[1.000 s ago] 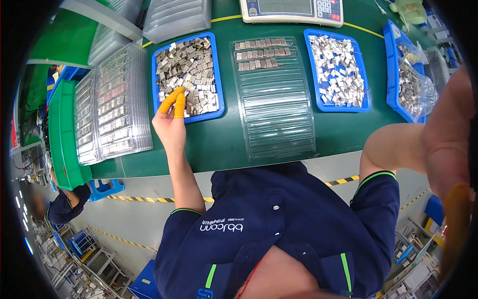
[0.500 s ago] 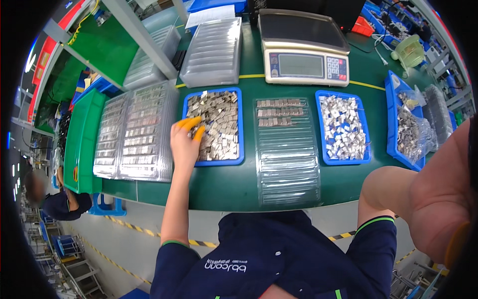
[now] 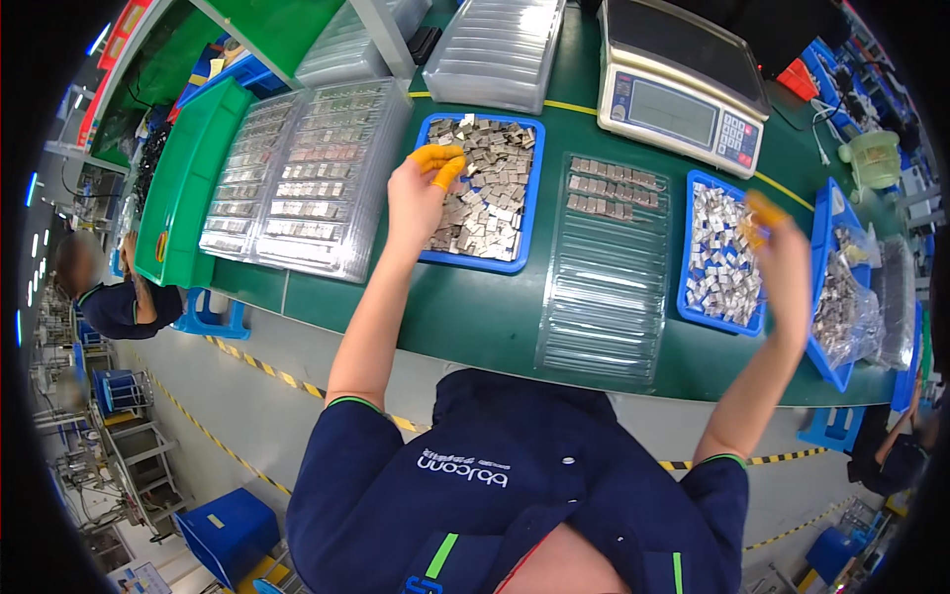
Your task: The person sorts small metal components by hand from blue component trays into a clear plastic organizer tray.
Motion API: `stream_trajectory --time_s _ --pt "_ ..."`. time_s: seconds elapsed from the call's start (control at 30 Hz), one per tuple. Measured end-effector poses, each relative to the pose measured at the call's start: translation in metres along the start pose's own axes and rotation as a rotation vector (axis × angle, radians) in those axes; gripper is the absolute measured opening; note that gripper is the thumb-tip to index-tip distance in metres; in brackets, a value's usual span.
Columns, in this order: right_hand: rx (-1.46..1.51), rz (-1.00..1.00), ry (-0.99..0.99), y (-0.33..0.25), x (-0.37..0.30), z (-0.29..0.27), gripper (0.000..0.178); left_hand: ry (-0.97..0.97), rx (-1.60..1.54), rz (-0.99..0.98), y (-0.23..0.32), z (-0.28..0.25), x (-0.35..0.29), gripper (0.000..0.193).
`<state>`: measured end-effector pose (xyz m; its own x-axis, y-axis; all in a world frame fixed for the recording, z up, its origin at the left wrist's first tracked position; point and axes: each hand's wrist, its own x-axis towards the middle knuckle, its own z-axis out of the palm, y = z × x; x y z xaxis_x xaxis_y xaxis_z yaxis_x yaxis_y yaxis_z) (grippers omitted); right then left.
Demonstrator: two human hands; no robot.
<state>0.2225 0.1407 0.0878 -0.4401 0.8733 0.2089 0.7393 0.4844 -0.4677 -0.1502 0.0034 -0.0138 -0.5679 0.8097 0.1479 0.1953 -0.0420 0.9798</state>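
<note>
My left hand (image 3: 420, 194), with yellow covers on its fingertips, is at the left edge of a blue tray (image 3: 535, 188) of small flat metal pieces (image 3: 495, 203). Its thumb and fingers are bent together in a pinch; what lies between them is too small to make out. My right hand (image 3: 780, 243), also with yellow fingertips, is smeared by motion beside the right blue tray (image 3: 683, 287), which holds small whitish metal parts (image 3: 722, 257). Between the two lies a clear ribbed plastic tray (image 3: 604, 297), with short rows of metal pieces (image 3: 614, 188) at its far end.
Filled clear trays (image 3: 317, 188) are stacked at left beside a green bin (image 3: 188, 188). Behind stand empty clear trays (image 3: 500, 49) and a weighing scale (image 3: 683, 99). Far right, a blue bin (image 3: 823, 238) holds bagged parts. Other people (image 3: 124, 297) sit nearby.
My right hand has gone from close in front of the camera to the right blue tray. The left hand stays at its tray, fingers drawn closer together. The whole view has shifted and tilted.
</note>
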Motion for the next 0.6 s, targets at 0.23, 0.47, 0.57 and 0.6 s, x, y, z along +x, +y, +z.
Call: stream_trajectory --time_s 0.23,0.47,0.57,0.6 --pt "-0.334 0.041 -0.058 0.042 -0.022 0.070 0.036 -0.050 -0.317 -0.203 0.051 0.030 -0.018 0.034" --pt "-0.055 0.330 0.016 0.051 -0.017 0.069 0.023 -0.062 -0.574 -0.297 0.054 0.065 -0.035 0.033" --pt "0.116 0.391 0.120 0.054 -0.017 0.062 0.020 -0.054 -0.563 -0.279 0.052 0.080 -0.041 0.034" --pt "0.105 0.417 0.126 0.053 -0.018 0.061 0.020 -0.052 -0.554 -0.247 0.051 0.087 -0.042 0.035"
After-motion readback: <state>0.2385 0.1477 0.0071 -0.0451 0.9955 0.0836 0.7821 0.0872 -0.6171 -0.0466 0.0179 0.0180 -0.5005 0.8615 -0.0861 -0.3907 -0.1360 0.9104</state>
